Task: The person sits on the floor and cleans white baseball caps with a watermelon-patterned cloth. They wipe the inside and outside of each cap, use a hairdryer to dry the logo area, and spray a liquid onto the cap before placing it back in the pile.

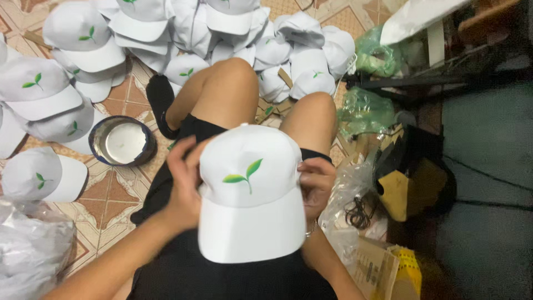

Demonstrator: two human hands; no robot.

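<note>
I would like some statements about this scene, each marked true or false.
1. Both hands hold one white cap. True: the left hand and right hand grip its sides.
2. The cap's emblem is a red star. False: it is a green leaf sprig.
3. A round metal bowl sits on the tiled floor. True.
4. The piled caps are black. False: they are white.

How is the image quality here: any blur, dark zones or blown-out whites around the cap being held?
Head view: the left hand is smeared by motion blur, the right hand a little sharper; the held white cap is bright but its green leaf mark stays readable; the pile of caps looks soft; the right side of the frame falls into deep shadow; the metal bowl shows mild glare.
</note>
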